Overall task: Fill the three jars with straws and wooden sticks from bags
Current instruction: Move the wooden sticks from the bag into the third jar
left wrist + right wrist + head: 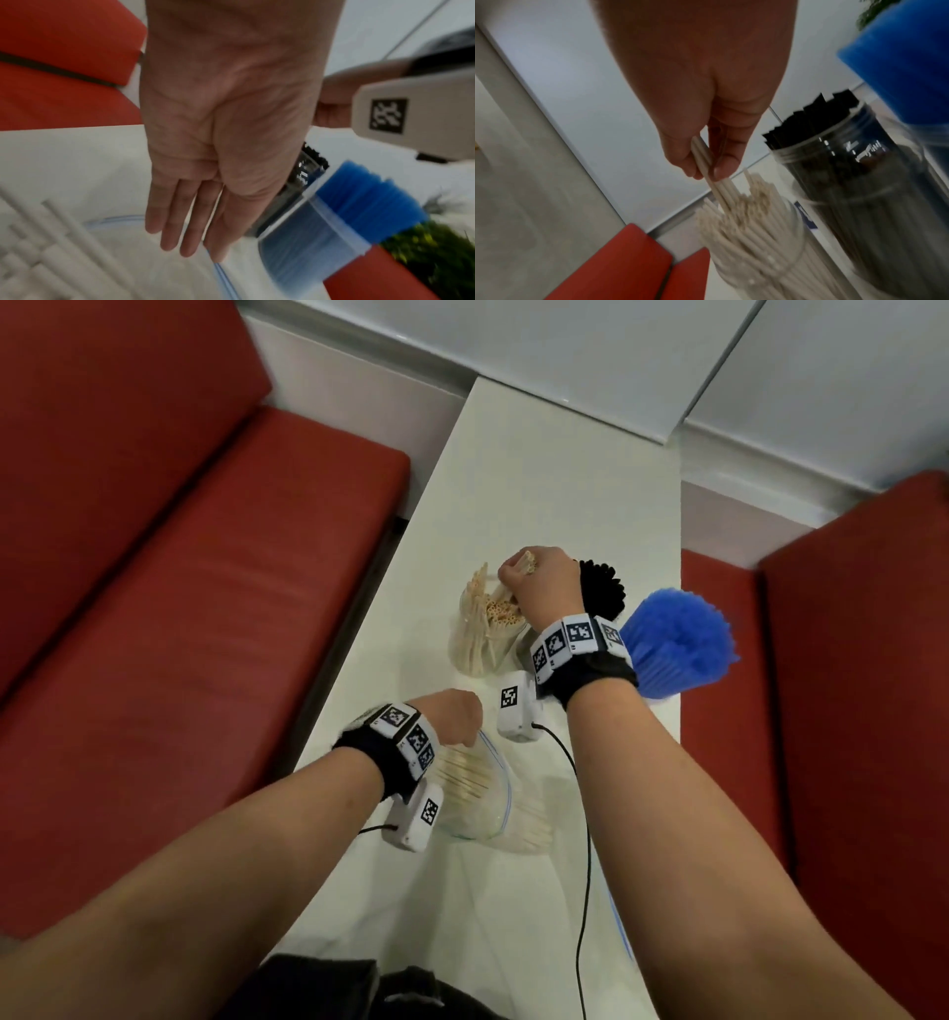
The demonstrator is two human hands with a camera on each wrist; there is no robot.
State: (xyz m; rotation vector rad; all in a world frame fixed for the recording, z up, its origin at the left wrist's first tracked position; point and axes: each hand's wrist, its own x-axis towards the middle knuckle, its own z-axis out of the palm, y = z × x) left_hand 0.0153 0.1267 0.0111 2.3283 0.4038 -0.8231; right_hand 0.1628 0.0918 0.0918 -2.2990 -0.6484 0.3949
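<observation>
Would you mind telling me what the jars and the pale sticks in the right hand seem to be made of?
The clear round jars look like glossy transparent plastic, possibly glass: contents show through and highlights glint. The pale hollow sticks pinched by the right hand look matte, likely paper straws: open tube ends show.

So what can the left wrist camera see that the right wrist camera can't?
Only the left wrist view shows the left hand, fingers straight over the zip bag of pale straws.

Only the right wrist view shows the right hand pinching a few pale straws over the clear jar of them.

Both show the blue straws and black straws in their jars, and the red seat.
</observation>
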